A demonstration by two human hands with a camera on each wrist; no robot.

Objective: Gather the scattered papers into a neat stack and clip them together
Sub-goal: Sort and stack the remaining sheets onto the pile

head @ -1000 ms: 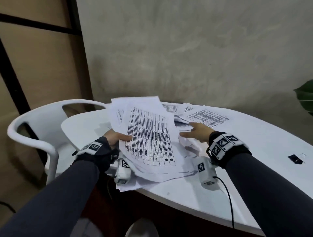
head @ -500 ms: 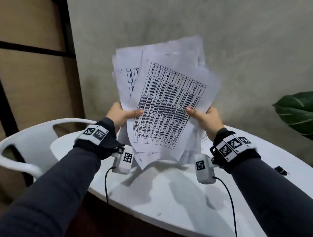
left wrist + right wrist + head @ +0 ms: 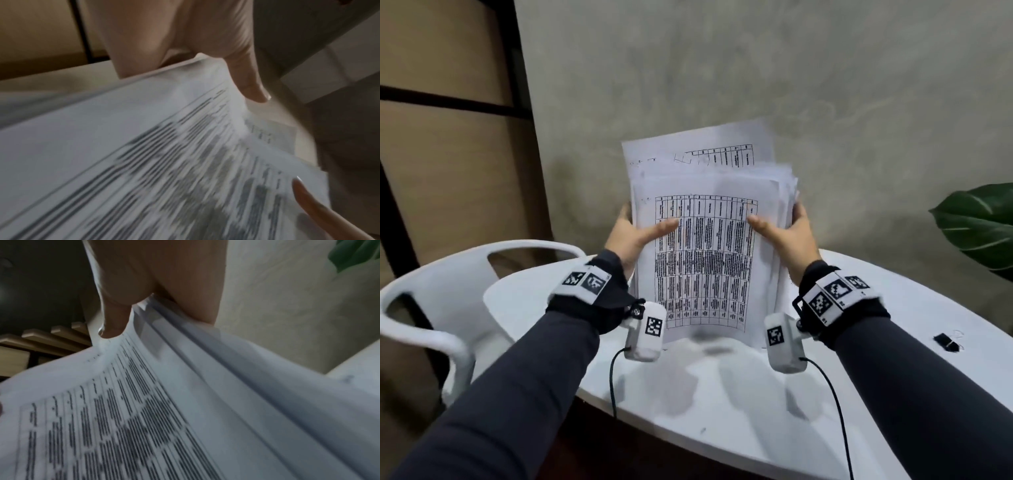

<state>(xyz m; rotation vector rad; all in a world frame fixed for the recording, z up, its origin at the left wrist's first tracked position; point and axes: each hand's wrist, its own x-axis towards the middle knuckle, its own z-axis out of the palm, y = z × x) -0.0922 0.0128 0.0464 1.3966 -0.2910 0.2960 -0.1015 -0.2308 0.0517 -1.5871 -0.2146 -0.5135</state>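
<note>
A stack of white papers (image 3: 705, 260) printed with tables stands upright on its lower edge on the white table (image 3: 722, 404). My left hand (image 3: 633, 236) grips the stack's left edge, thumb on the front sheet. On the right edge my right hand (image 3: 784, 233) grips the same way. One sheet at the back sticks up above the rest. The left wrist view shows the papers (image 3: 144, 162) under my thumb (image 3: 251, 87), and the right wrist view shows the papers (image 3: 164, 410) pinched by my right thumb (image 3: 113, 324). A black binder clip (image 3: 947, 342) lies on the table to the right.
A white plastic chair (image 3: 441, 294) stands at the table's left. A grey wall rises close behind the table. Green plant leaves (image 3: 979, 226) reach in from the right. Cables hang from both wrist cameras over the table's front edge.
Both hands lifted the loose papers off the table, squared them from a fanned bundle into a tidier stack, and lowered it upright onto its bottom edge.
</note>
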